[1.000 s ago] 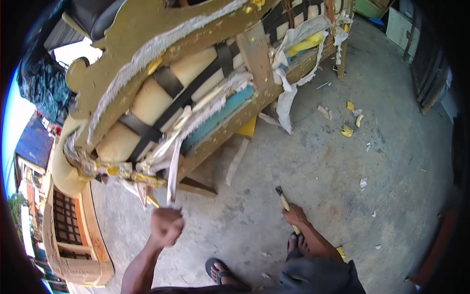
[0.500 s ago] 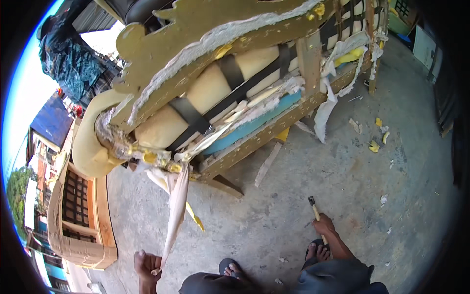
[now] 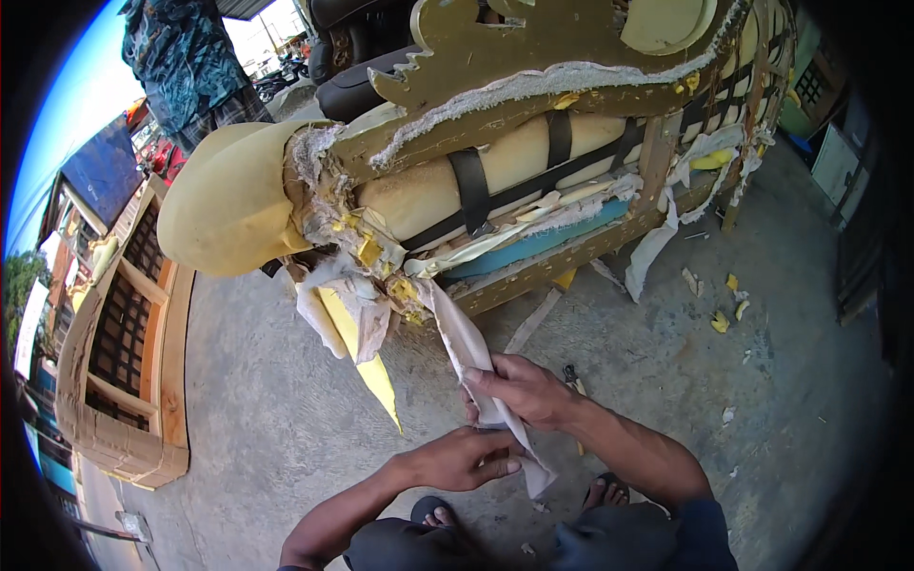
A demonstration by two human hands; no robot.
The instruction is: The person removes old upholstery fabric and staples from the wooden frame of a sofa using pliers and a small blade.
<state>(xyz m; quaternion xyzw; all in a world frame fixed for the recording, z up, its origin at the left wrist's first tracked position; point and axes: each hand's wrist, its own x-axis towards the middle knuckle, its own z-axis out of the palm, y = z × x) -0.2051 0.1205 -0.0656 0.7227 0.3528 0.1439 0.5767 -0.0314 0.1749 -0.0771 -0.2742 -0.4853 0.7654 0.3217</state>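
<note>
A long strip of whitish fabric (image 3: 455, 324) hangs from the torn lower left corner of an old sofa frame (image 3: 533, 276). My right hand (image 3: 524, 388) is closed around the strip partway down, thumb on top. Just below, my left hand (image 3: 464, 459) has its fingers curled against the strip, whose loose end hangs past them. Left of the strip dangle a pointed yellow piece of foam or cloth (image 3: 367, 347) and more torn fabric. A tool with a dark head and pale wooden handle (image 3: 580, 387) shows beyond my right forearm, which partly hides it.
A bulging cream foam armrest (image 3: 228, 200) juts from the sofa's left end. A wooden frame with black webbing (image 3: 143, 333) stands at the left. Yellow scraps (image 3: 721, 322) and pale bits lie on the concrete floor (image 3: 657, 343). Another person (image 3: 186, 67) stands behind the sofa.
My left hand has moved right and up along the strip. My right hand has let go of the wooden-handled tool and taken hold of the strip. The view has shifted.
</note>
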